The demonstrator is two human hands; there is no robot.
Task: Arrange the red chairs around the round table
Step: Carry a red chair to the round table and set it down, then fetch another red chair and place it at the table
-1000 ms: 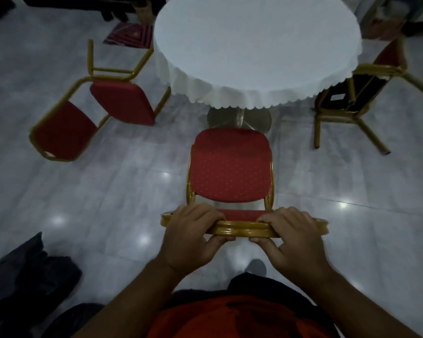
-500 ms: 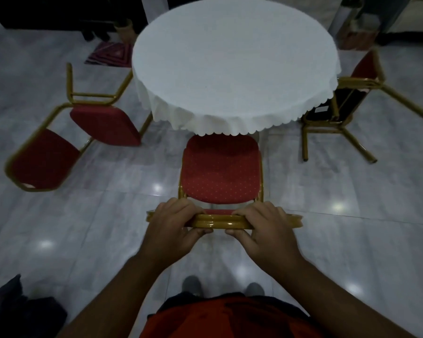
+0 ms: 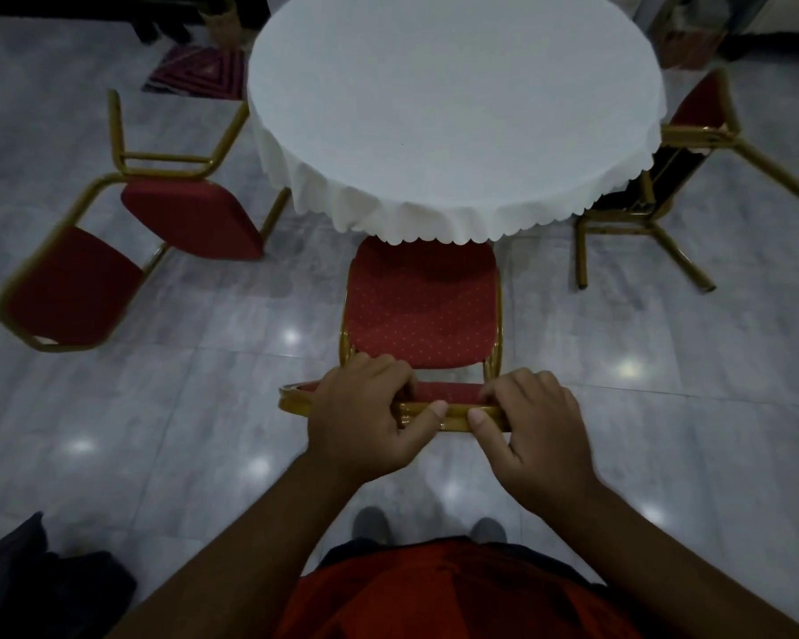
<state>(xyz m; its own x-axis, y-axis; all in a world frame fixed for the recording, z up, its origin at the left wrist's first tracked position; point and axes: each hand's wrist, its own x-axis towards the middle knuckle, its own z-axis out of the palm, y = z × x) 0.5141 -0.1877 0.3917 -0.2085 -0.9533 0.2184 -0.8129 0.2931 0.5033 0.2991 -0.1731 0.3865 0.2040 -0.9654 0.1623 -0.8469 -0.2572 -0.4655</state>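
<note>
A round table (image 3: 453, 108) under a white scalloped cloth fills the upper middle. Directly in front of me stands an upright red chair (image 3: 423, 306) with a gold frame; the far edge of its seat lies under the cloth's hem. My left hand (image 3: 365, 422) and my right hand (image 3: 536, 431) both grip the gold top rail of its backrest, side by side. A second red chair (image 3: 190, 219) lies tipped over on the floor to the left of the table. A third red chair (image 3: 656, 186) lies overturned at the table's right, legs pointing outward.
The floor is glossy grey marble tile with light reflections. A dark bundle of cloth (image 3: 42, 588) lies at the lower left. A patterned red mat (image 3: 199, 69) sits beyond the table at upper left, and dark furniture lines the back wall.
The upright chair has slid forward toward the table, its seat front now under the cloth's edge. Both hands have stayed on the backrest rail, and I have stepped closer.
</note>
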